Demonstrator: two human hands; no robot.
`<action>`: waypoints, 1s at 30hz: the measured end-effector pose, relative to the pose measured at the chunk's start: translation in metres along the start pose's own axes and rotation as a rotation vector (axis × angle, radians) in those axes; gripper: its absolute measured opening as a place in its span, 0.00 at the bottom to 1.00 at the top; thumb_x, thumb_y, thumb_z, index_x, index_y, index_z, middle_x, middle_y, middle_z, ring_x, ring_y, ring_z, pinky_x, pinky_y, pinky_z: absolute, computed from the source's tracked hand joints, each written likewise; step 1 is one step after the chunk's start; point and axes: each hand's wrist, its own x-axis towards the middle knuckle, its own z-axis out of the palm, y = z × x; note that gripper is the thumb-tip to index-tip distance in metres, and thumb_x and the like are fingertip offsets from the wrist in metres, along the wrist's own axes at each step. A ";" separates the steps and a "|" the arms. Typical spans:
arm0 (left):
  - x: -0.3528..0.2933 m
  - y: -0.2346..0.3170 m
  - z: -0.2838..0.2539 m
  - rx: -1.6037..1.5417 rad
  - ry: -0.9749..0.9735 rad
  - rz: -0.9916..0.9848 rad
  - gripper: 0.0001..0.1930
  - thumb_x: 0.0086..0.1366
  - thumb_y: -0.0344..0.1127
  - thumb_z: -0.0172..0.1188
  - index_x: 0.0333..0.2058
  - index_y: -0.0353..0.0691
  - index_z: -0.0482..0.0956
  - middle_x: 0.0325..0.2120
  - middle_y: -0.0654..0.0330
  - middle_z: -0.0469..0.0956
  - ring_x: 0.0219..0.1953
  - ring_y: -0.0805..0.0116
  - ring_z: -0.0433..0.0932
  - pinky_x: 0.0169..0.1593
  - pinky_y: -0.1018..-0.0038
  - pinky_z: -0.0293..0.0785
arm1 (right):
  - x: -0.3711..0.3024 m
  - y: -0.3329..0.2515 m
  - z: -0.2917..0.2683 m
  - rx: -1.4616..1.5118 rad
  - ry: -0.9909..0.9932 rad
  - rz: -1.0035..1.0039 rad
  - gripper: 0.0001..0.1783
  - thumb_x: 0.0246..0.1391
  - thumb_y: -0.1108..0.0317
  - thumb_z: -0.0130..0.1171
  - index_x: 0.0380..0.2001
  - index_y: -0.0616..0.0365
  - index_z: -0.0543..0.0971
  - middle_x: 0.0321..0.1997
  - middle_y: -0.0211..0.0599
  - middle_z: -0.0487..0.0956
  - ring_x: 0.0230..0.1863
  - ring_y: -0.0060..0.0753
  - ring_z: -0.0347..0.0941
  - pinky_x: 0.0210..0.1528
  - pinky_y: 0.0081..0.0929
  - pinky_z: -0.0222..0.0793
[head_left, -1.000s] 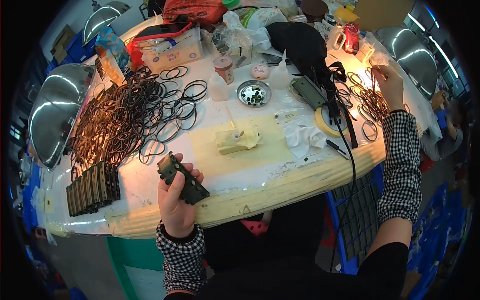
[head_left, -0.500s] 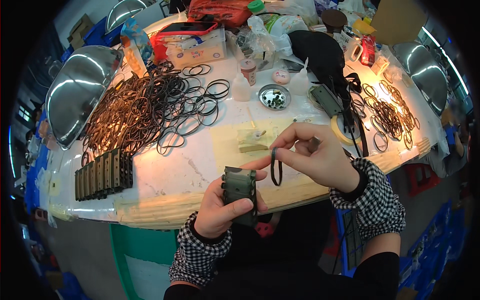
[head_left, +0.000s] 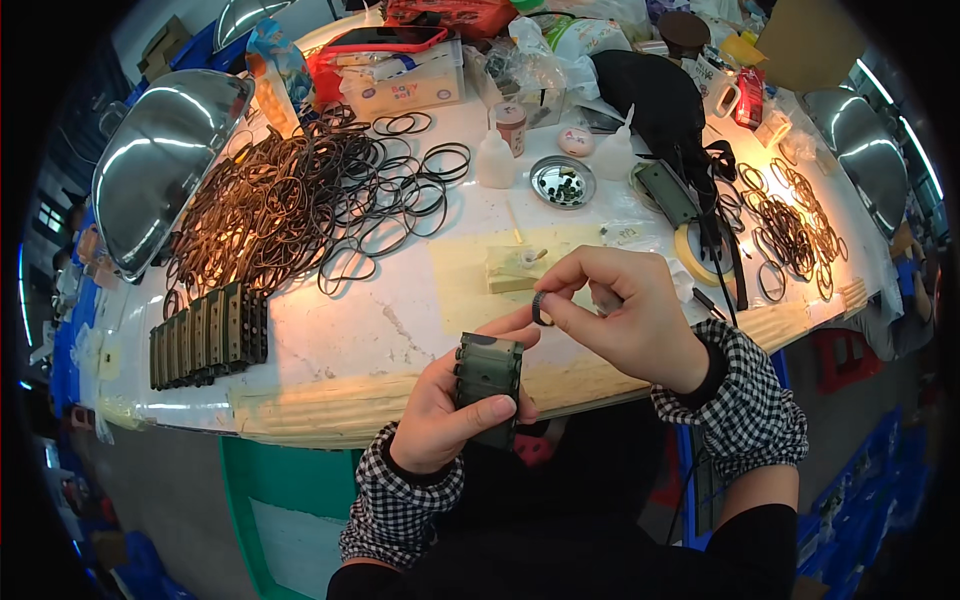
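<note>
My left hand (head_left: 428,425) is closed around a green camouflage-patterned plastic housing (head_left: 489,372), which stands roughly upright above the table's near edge, thumb across its front. Between thumb and index finger of my right hand (head_left: 635,320) a thin black rubber band (head_left: 540,308) is pinched. Only a short curved piece of the band shows; the fingers hide the rest. The left index fingertip reaches close to the band, and whether they touch I cannot tell. The band is apart from the housing, above and to its right.
Many black bands (head_left: 280,205) lie heaped at left, behind a row of similar housings (head_left: 210,338). A smaller heap of bands (head_left: 795,225) lies at right. Beyond my hands are a yellowish block (head_left: 513,272), a metal dish (head_left: 562,200), a squeeze bottle (head_left: 494,165) and a tape roll (head_left: 687,252).
The black band hung down as a long loop from my right fingers; now just a short curve of it shows. My left hand keeps hold of the housing. The view has shifted slightly.
</note>
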 end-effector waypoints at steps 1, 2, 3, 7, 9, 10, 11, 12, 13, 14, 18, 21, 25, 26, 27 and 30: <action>0.000 -0.002 0.000 -0.015 0.026 -0.031 0.27 0.59 0.29 0.61 0.57 0.26 0.67 0.65 0.43 0.55 0.36 0.67 0.79 0.42 0.71 0.77 | -0.001 0.001 -0.001 -0.009 0.001 0.000 0.08 0.50 0.71 0.64 0.33 0.63 0.80 0.29 0.34 0.82 0.33 0.22 0.79 0.32 0.20 0.74; -0.002 -0.005 0.000 -0.029 0.053 -0.062 0.29 0.57 0.31 0.62 0.56 0.25 0.67 0.65 0.40 0.55 0.34 0.65 0.79 0.39 0.71 0.78 | -0.001 0.001 -0.001 -0.019 0.001 -0.001 0.08 0.50 0.71 0.64 0.33 0.63 0.80 0.29 0.35 0.82 0.33 0.23 0.79 0.32 0.20 0.74; -0.002 -0.007 0.000 -0.043 0.080 -0.093 0.31 0.55 0.33 0.64 0.56 0.25 0.67 0.65 0.38 0.54 0.31 0.63 0.79 0.36 0.71 0.78 | -0.001 0.004 -0.002 -0.046 0.006 -0.022 0.08 0.50 0.71 0.64 0.33 0.63 0.81 0.29 0.35 0.82 0.32 0.23 0.79 0.33 0.21 0.74; -0.001 -0.003 -0.010 -0.082 -0.077 0.008 0.28 0.60 0.28 0.60 0.59 0.27 0.65 0.66 0.46 0.55 0.37 0.68 0.79 0.44 0.70 0.76 | -0.001 0.004 -0.004 -0.016 -0.030 0.006 0.07 0.49 0.71 0.63 0.32 0.63 0.81 0.28 0.35 0.82 0.30 0.22 0.76 0.31 0.21 0.70; -0.001 0.000 -0.006 -0.059 -0.069 0.000 0.29 0.60 0.28 0.60 0.59 0.27 0.65 0.65 0.45 0.56 0.36 0.68 0.79 0.43 0.71 0.76 | -0.002 0.010 0.000 -0.019 -0.002 -0.059 0.06 0.49 0.73 0.63 0.31 0.62 0.82 0.26 0.29 0.82 0.22 0.14 0.63 0.23 0.18 0.57; 0.000 -0.001 -0.005 -0.057 -0.062 -0.008 0.29 0.60 0.28 0.60 0.59 0.27 0.65 0.65 0.44 0.57 0.36 0.68 0.79 0.43 0.71 0.76 | -0.002 0.015 0.002 -0.006 0.013 -0.086 0.05 0.49 0.73 0.64 0.31 0.61 0.82 0.26 0.28 0.82 0.19 0.11 0.59 0.20 0.16 0.52; 0.001 -0.002 -0.002 -0.055 -0.056 -0.016 0.29 0.60 0.28 0.60 0.59 0.26 0.64 0.64 0.44 0.58 0.36 0.68 0.79 0.43 0.71 0.76 | -0.003 0.019 0.004 0.007 0.027 -0.114 0.05 0.49 0.73 0.64 0.31 0.61 0.82 0.25 0.26 0.82 0.16 0.07 0.55 0.17 0.15 0.48; 0.001 -0.002 -0.001 -0.054 -0.050 -0.024 0.29 0.60 0.28 0.60 0.59 0.26 0.64 0.64 0.43 0.58 0.35 0.68 0.79 0.43 0.71 0.76 | -0.003 0.024 0.005 0.043 0.028 -0.115 0.05 0.49 0.73 0.64 0.31 0.61 0.82 0.25 0.27 0.82 0.17 0.07 0.56 0.18 0.14 0.49; 0.000 -0.001 0.001 -0.037 -0.009 -0.047 0.31 0.58 0.30 0.61 0.59 0.24 0.63 0.63 0.41 0.59 0.34 0.67 0.79 0.40 0.71 0.77 | -0.002 0.023 0.004 0.045 0.015 -0.100 0.05 0.49 0.73 0.64 0.31 0.62 0.82 0.25 0.28 0.82 0.17 0.07 0.57 0.18 0.14 0.50; -0.002 -0.001 0.003 -0.021 0.033 -0.070 0.33 0.57 0.32 0.63 0.58 0.21 0.62 0.63 0.39 0.59 0.32 0.65 0.79 0.36 0.71 0.78 | -0.002 0.021 0.004 0.046 0.002 -0.086 0.05 0.50 0.73 0.64 0.31 0.62 0.82 0.25 0.29 0.82 0.18 0.07 0.58 0.19 0.13 0.51; -0.008 -0.005 -0.006 -0.124 0.005 -0.069 0.38 0.55 0.35 0.65 0.59 0.18 0.59 0.63 0.38 0.58 0.29 0.66 0.76 0.30 0.72 0.77 | -0.002 0.008 -0.007 0.054 -0.101 0.089 0.07 0.50 0.71 0.63 0.31 0.64 0.82 0.25 0.32 0.81 0.24 0.12 0.69 0.25 0.15 0.62; -0.009 -0.002 -0.008 -0.262 -0.006 -0.024 0.40 0.56 0.36 0.65 0.60 0.19 0.57 0.63 0.38 0.58 0.27 0.69 0.74 0.27 0.74 0.74 | -0.003 0.013 -0.008 0.213 -0.143 0.174 0.08 0.51 0.69 0.63 0.31 0.64 0.83 0.24 0.31 0.80 0.25 0.13 0.70 0.25 0.15 0.63; -0.010 -0.004 -0.013 -0.378 -0.026 0.043 0.36 0.58 0.36 0.64 0.59 0.19 0.59 0.63 0.34 0.56 0.29 0.67 0.76 0.31 0.73 0.76 | -0.004 0.025 -0.004 0.321 -0.188 0.164 0.08 0.52 0.71 0.64 0.35 0.65 0.82 0.23 0.24 0.79 0.18 0.05 0.60 0.20 0.11 0.52; -0.012 -0.004 -0.015 -0.388 -0.028 0.040 0.38 0.59 0.36 0.64 0.61 0.21 0.57 0.65 0.37 0.54 0.29 0.69 0.74 0.30 0.74 0.75 | -0.003 0.022 -0.005 0.306 -0.201 0.182 0.09 0.52 0.72 0.64 0.35 0.65 0.82 0.23 0.24 0.79 0.18 0.05 0.59 0.20 0.11 0.51; -0.013 -0.004 -0.016 -0.422 -0.024 0.042 0.38 0.59 0.36 0.63 0.61 0.22 0.56 0.65 0.38 0.54 0.29 0.69 0.74 0.30 0.74 0.74 | -0.002 0.016 -0.008 0.290 -0.214 0.201 0.09 0.52 0.72 0.64 0.36 0.65 0.82 0.24 0.24 0.79 0.17 0.04 0.58 0.20 0.11 0.50; -0.016 -0.006 -0.020 -0.533 -0.032 0.064 0.39 0.59 0.35 0.63 0.63 0.24 0.54 0.66 0.41 0.52 0.30 0.70 0.72 0.29 0.75 0.73 | -0.003 0.010 -0.009 0.250 -0.223 0.205 0.09 0.51 0.73 0.63 0.37 0.65 0.81 0.22 0.22 0.77 0.16 0.02 0.55 0.18 0.11 0.46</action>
